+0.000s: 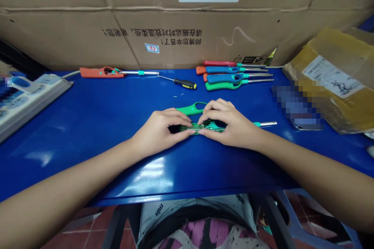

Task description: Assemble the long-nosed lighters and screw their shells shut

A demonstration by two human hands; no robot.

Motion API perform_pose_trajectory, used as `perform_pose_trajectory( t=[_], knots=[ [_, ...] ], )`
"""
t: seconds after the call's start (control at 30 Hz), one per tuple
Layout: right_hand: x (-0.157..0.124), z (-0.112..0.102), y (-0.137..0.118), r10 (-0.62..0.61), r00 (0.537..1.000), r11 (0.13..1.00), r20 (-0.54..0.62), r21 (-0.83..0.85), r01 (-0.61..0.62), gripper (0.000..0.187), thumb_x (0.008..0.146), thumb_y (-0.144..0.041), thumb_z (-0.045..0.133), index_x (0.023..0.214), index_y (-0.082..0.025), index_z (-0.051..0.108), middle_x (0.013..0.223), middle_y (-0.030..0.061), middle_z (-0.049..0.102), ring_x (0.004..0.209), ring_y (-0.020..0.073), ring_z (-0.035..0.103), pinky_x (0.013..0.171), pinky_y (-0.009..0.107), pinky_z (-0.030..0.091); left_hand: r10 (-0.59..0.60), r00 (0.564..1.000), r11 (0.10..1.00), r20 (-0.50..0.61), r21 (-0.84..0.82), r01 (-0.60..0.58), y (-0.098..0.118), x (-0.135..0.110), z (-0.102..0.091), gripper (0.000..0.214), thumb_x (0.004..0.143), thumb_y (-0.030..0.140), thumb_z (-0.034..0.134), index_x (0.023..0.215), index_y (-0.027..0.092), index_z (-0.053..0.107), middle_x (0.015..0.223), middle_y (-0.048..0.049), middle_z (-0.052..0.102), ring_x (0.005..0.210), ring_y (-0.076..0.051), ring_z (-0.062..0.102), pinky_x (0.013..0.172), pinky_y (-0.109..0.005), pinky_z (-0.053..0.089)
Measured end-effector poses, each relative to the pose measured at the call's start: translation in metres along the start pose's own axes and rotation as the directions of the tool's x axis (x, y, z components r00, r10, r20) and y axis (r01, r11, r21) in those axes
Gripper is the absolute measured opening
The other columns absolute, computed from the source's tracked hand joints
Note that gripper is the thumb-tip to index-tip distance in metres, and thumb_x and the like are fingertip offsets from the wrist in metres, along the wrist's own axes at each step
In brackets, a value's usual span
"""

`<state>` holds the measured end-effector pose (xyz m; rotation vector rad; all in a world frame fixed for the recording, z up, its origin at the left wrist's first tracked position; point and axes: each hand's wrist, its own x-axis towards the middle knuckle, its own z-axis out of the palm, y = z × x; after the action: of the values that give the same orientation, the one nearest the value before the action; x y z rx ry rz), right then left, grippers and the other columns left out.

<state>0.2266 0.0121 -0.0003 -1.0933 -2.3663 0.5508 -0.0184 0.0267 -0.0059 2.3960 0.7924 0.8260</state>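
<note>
My left hand (pixel 168 128) pinches the left end of an opened green long-nozzle lighter (pixel 195 127), which lies on the blue table. Its clear inner fuel tank shows between my fingertips. From the other side my right hand (pixel 223 122) grips the same lighter with thumb and fingers, covering much of its middle. The metal nozzle (pixel 268 123) sticks out to the right beyond that hand. A loose green handle half (pixel 189 109) lies just behind my fingers, partly hidden by the right hand.
Several lighters (pixel 223 78) lie together at the back right. Behind left are an opened orange lighter (pixel 99 72) and a screwdriver (pixel 185 83). A power strip (pixel 26 99) sits at left, a phone (pixel 298 107) and taped package (pixel 336 81) at right. A cardboard box (pixel 163 19) walls the back.
</note>
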Motion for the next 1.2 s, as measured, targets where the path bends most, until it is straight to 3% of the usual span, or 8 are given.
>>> perform_pose_trajectory(
  t=[0.13, 0.23, 0.37, 0.63, 0.93, 1.2],
  knots=[
    [-0.001, 0.002, -0.001, -0.013, 0.999, 1.0, 0.035, -0.004, 0.013, 0.009, 0.088, -0.03, 0.072, 0.096, -0.025, 0.072, 0.103, 0.0035, 0.064, 0.104, 0.0216, 0.056, 0.094, 0.04, 0.035, 0.005, 0.985, 0.999, 0.17, 0.042, -0.012, 0.002, 0.002, -0.013, 0.041, 0.078, 0.037, 0.084, 0.112, 0.018, 0.074, 0.112, -0.0067, 0.076, 0.106, -0.023, 0.069, 0.1, -0.036, 0.053],
    [-0.001, 0.003, -0.002, 0.006, 0.999, 1.0, 0.036, 0.012, -0.007, 0.007, 0.089, -0.029, 0.071, 0.095, -0.025, 0.072, 0.102, 0.0035, 0.064, 0.102, 0.0212, 0.057, 0.095, 0.04, 0.035, -0.003, 0.973, 0.996, 0.232, 0.086, -0.017, 0.003, 0.003, -0.019, 0.038, 0.083, 0.033, 0.078, 0.117, 0.017, 0.07, 0.116, -0.0067, 0.074, 0.111, -0.023, 0.067, 0.103, -0.038, 0.05],
    [0.0, 0.003, -0.004, 0.01, 0.999, 1.0, 0.038, 0.016, -0.01, 0.004, 0.09, -0.028, 0.07, 0.093, -0.024, 0.071, 0.1, 0.0032, 0.064, 0.101, 0.0207, 0.058, 0.093, 0.039, 0.036, 0.004, 0.975, 0.997, 0.222, 0.08, -0.022, 0.002, 0.001, -0.017, 0.031, 0.088, 0.024, 0.07, 0.118, 0.018, 0.068, 0.113, -0.0063, 0.073, 0.107, -0.021, 0.068, 0.099, -0.036, 0.052],
    [0.0, 0.004, -0.005, 0.004, 0.998, 1.0, 0.066, -0.019, -0.003, 0.009, 0.088, -0.031, 0.073, 0.091, -0.025, 0.067, 0.102, 0.0037, 0.064, 0.103, 0.0226, 0.058, 0.093, 0.04, 0.036, 0.039, 0.979, 0.995, 0.198, 0.077, -0.055, 0.004, 0.0, -0.012, 0.029, 0.09, 0.024, 0.068, 0.118, 0.019, 0.067, 0.114, -0.0076, 0.073, 0.108, -0.022, 0.068, 0.1, -0.036, 0.052],
    [0.0, 0.005, -0.001, 0.012, 1.0, 0.997, -0.023, 0.082, -0.011, 0.009, 0.087, -0.026, 0.073, 0.089, -0.021, 0.066, 0.097, 0.0045, 0.062, 0.097, 0.0212, 0.059, 0.09, 0.038, 0.042, 0.038, 0.976, 0.996, 0.214, 0.068, -0.053, 0.005, -0.001, -0.013, 0.036, 0.086, 0.02, 0.069, 0.122, 0.018, 0.066, 0.116, -0.0068, 0.073, 0.109, -0.022, 0.068, 0.102, -0.035, 0.051],
    [-0.001, 0.005, -0.002, 0.003, 1.0, 1.0, 0.025, 0.018, -0.003, 0.01, 0.085, -0.028, 0.075, 0.089, -0.023, 0.068, 0.099, 0.0037, 0.063, 0.099, 0.0218, 0.06, 0.093, 0.04, 0.038, 0.024, 0.969, 0.997, 0.246, 0.07, -0.043, 0.008, -0.001, -0.014, 0.045, 0.081, 0.017, 0.07, 0.125, 0.019, 0.064, 0.119, -0.0085, 0.071, 0.113, -0.024, 0.066, 0.104, -0.038, 0.05]
  ],
)
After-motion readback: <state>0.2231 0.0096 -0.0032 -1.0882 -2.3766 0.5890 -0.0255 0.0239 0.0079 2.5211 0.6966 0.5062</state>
